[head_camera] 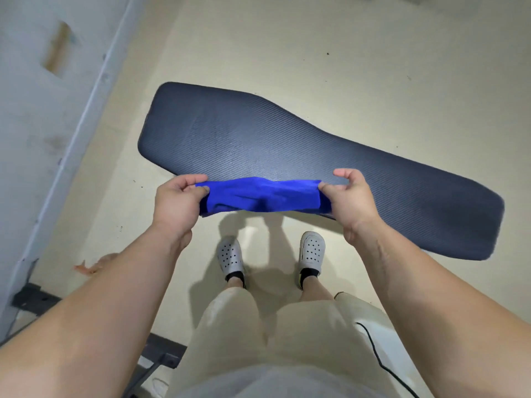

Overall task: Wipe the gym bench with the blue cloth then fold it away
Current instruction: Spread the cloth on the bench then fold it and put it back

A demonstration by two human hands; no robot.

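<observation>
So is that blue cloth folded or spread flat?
Partly folded: the blue cloth is a creased narrow band, pinched between left hand and right hand.

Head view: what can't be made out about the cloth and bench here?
Head view only:
- blue cloth: both ends hidden inside the left hand and right hand; fold count unclear.
- gym bench: legs hidden beneath its own pad; near edge covered by the cloth.

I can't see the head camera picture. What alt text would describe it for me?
Seen from above, a person's left hand and right hand each pinch an end of a blue cloth, stretching it out over the near edge of a dark padded gym bench. Below, the person's feet in grey perforated clogs stand on a pale floor.
</observation>
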